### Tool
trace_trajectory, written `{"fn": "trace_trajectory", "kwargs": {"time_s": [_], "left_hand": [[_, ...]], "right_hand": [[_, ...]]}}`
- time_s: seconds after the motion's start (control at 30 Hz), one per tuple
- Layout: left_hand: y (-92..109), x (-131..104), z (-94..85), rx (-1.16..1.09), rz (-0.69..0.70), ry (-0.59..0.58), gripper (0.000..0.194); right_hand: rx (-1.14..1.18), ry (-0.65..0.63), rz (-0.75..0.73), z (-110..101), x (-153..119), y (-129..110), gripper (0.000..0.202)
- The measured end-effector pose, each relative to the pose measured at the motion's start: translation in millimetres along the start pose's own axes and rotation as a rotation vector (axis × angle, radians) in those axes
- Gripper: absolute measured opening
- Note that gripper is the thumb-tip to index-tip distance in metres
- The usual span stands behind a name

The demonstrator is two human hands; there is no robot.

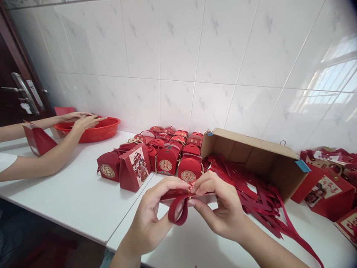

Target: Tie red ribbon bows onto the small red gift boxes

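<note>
In the head view, my left hand (pixel 152 214) and my right hand (pixel 221 203) meet over the front of the white table. Between them is a red paper gift box (pixel 170 194), seen mostly edge-on and largely covered by my fingers. A dark red ribbon (pixel 173 213) forms a loop that hangs toward me from its middle. My left fingers and thumb close around the box's left side and the loop. On the right, thumb and fingers pinch the ribbon's base at a small gold-coloured spot. The exact fastening there is hidden.
Several finished-looking red gift boxes (pixel 167 160) stand in rows against the tiled wall. An open cardboard box (pixel 251 149) spills red ribbons (pixel 259 201). More red boxes (pixel 331 193) crowd the right edge. At left, a co-worker's hands (pixel 83 121) are over a red basin (pixel 103 132).
</note>
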State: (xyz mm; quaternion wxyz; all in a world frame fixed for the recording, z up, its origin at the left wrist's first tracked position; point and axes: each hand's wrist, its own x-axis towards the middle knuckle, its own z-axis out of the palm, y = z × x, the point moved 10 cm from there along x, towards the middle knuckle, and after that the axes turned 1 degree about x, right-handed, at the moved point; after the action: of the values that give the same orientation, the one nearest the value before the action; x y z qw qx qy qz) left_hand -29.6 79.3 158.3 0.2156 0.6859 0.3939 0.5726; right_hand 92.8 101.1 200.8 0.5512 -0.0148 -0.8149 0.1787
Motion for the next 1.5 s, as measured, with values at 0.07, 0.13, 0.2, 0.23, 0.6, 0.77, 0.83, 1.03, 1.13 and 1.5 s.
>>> {"fn": "trace_trajectory", "kwargs": {"time_s": [0.07, 0.13, 0.2, 0.23, 0.6, 0.77, 0.83, 1.03, 1.13, 1.5], "left_hand": [[0.4, 0.3, 0.3, 0.014, 0.023, -0.019, 0.029], [2.3, 0.6, -0.6, 0.031, 0.059, -0.019, 0.028], [2.8, 0.8, -2.5, 0.045, 0.075, 0.000, 0.026], [2.8, 0.8, -3.4, 0.052, 0.078, 0.013, 0.025], [15.9, 4.3, -5.2, 0.194, 0.202, 0.086, 0.018], [18.5, 4.2, -8.9, 0.286, 0.239, 0.126, 0.018], [18.2, 5.0, -8.7, 0.286, 0.232, 0.138, 0.015], [18.5, 4.6, -4.6, 0.279, 0.212, 0.157, 0.018], [16.0, 4.0, -4.0, 0.289, 0.183, 0.154, 0.021], [-21.2, 9.9, -2.3, 0.137, -0.036, 0.159, 0.026]], "right_hand": [[0.007, -0.002, -0.019, -0.6, 0.4, -3.5, 0.017], [0.015, -0.006, -0.025, -0.8, 0.0, -5.1, 0.017], [0.019, -0.014, -0.032, -0.5, -0.6, -6.1, 0.017], [0.019, -0.016, -0.041, -0.5, -0.8, -7.0, 0.017], [0.000, -0.005, -0.026, -2.8, -2.2, -2.7, 0.017], [0.128, -0.045, 0.144, 4.1, -2.0, 13.3, 0.016], [0.191, -0.029, 0.212, 4.1, -3.1, 19.2, 0.018], [0.340, 0.030, 0.329, 2.4, -7.2, 28.7, 0.021], [0.354, 0.040, 0.334, 1.3, -6.6, 28.1, 0.020], [0.500, 0.103, 0.649, -6.0, -5.3, 56.4, 0.033]]}}
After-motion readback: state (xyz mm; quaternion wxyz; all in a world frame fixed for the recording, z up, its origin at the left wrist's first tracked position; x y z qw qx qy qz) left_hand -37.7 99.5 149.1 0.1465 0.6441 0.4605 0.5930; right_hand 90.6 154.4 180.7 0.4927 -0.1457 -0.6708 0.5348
